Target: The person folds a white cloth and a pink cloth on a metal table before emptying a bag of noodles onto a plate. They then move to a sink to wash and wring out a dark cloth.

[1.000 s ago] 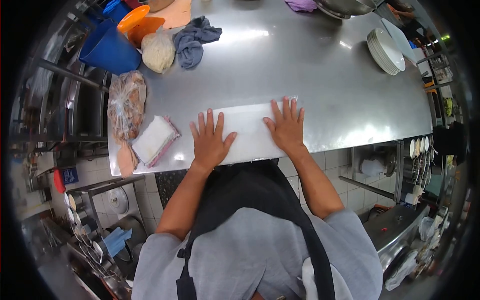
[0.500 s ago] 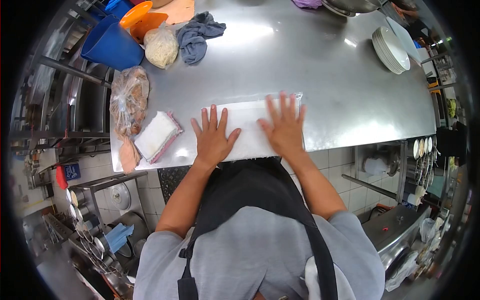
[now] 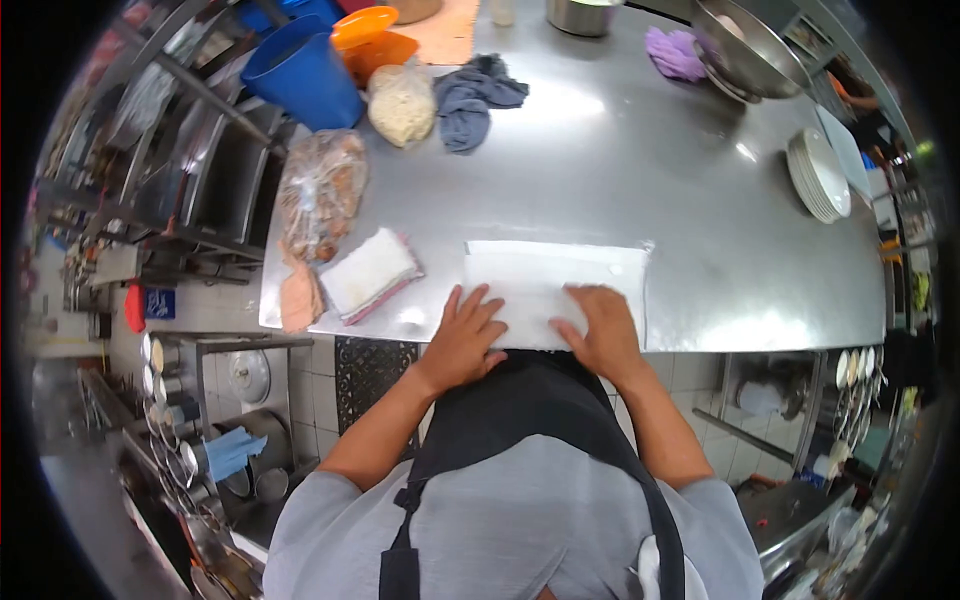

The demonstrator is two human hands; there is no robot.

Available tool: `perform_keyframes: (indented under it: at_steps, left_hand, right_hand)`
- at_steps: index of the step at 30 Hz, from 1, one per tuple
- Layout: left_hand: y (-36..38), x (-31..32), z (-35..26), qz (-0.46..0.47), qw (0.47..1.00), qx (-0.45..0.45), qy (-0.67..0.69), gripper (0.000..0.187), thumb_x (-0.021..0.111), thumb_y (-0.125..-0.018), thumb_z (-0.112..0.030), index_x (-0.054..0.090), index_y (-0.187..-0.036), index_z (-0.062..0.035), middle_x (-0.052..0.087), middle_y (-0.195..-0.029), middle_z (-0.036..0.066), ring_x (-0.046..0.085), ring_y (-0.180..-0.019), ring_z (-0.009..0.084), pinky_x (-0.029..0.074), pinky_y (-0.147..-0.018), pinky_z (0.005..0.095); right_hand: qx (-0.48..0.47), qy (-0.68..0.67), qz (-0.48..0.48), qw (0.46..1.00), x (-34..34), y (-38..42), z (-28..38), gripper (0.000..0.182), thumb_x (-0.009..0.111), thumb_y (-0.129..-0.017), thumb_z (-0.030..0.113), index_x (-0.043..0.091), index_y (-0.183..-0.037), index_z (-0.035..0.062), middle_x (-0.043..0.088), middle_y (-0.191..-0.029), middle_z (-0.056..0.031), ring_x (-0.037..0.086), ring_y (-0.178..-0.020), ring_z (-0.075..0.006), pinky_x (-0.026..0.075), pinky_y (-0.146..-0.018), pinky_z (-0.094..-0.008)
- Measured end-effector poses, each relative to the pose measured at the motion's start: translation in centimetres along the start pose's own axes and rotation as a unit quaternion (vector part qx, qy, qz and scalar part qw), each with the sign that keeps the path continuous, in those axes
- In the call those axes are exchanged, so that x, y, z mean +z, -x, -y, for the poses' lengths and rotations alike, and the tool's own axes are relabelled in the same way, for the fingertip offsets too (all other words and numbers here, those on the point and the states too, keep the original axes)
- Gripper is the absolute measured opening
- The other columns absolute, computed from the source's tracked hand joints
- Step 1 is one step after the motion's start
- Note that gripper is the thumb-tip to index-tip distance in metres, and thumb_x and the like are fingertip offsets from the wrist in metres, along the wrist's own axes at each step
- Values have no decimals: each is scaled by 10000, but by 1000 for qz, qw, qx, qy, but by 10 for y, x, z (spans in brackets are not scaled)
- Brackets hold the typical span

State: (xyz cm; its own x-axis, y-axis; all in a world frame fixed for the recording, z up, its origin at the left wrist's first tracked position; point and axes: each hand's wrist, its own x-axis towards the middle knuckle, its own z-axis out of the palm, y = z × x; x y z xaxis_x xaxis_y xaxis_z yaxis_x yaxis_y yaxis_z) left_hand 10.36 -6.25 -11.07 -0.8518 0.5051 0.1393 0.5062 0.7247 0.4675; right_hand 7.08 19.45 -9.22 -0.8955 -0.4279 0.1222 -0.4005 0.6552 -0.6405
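A flat white sheet in clear plastic (image 3: 555, 268) lies at the front edge of the steel table, directly in front of my apron. On its near left corner rests my left hand (image 3: 463, 335), fingers apart and slightly bent. My right hand (image 3: 605, 330) lies over the near right part, fingertips bent down onto the plastic and thumb held apart. Neither hand grips anything. Left of the sheet sits a stack of white sheets with pinkish edges (image 3: 370, 277), placed at an angle.
Along the left side of the steel table (image 3: 690, 200) are a tied clear bag of brown food (image 3: 322, 195), a blue bucket (image 3: 305, 75), a bag of pale shreds (image 3: 401, 105) and a grey cloth (image 3: 475, 100). Stacked white plates (image 3: 820, 178) and a metal bowl (image 3: 750, 50) stand right.
Both hands have drawn back from the middle of the white sheet toward the table's near edge, their flat, spread fingers now bent. The camera view has shifted, showing more of the table's far side.
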Motion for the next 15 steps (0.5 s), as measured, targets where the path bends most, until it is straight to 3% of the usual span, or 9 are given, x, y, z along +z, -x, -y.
perform_keyframes:
  at_steps: [1,3,6,7,9,11,15]
  left_hand:
    - [7,3,2,19,1000,4,-18,323,728,-765,-203,601,-1038,-85,512,-1308,129,374,-1329,356,210,-1109,577]
    - [9,5,6,-3,1000,4,3,268,718,-765,-169,609,-996,-88,533,-1279,117,387,-1321,344,223,-1106,569]
    - [6,8,3,-41,998,-15,44,171,691,-784,-135,613,-928,-85,574,-1218,87,424,-1294,312,256,-1100,542]
    - [4,8,4,-55,995,-35,69,200,684,-776,-115,622,-963,-79,575,-1227,90,434,-1283,316,265,-1095,538]
    - [3,5,6,-70,992,-53,95,235,677,-769,-96,631,-998,-73,577,-1236,93,444,-1272,320,274,-1090,534]
    - [5,0,6,-93,994,-59,16,379,651,-720,-37,629,-1098,-55,590,-1242,109,446,-1272,348,278,-1089,532]
    - [10,3,19,-87,995,-53,-5,460,602,-711,0,620,-1167,-56,600,-1243,106,453,-1271,337,284,-1088,524]
  right_hand:
    - [-11,-6,5,1000,5,-2,10,489,701,-826,292,561,-1243,77,542,-1225,-176,454,-1204,-347,322,-1023,-520]
    - [-135,66,84,985,18,-11,29,392,731,-768,249,617,-1103,80,581,-1046,-125,513,-1069,-295,364,-978,-462]
    - [-173,87,115,974,43,-23,30,341,720,-742,196,620,-1045,75,565,-964,-111,524,-1007,-294,374,-953,-439]
    - [-187,83,65,977,52,-28,30,263,697,-733,144,608,-970,73,550,-917,-102,526,-942,-292,377,-938,-433]
    - [-172,79,68,980,50,-32,30,240,683,-739,130,604,-958,74,551,-918,-102,526,-938,-292,380,-928,-432]
    - [-152,76,72,983,48,-33,33,216,669,-744,116,601,-945,75,553,-919,-102,525,-935,-292,383,-918,-432]
    - [-156,94,73,981,53,-28,31,221,663,-736,108,591,-944,83,547,-954,-99,515,-993,-287,362,-967,-463]
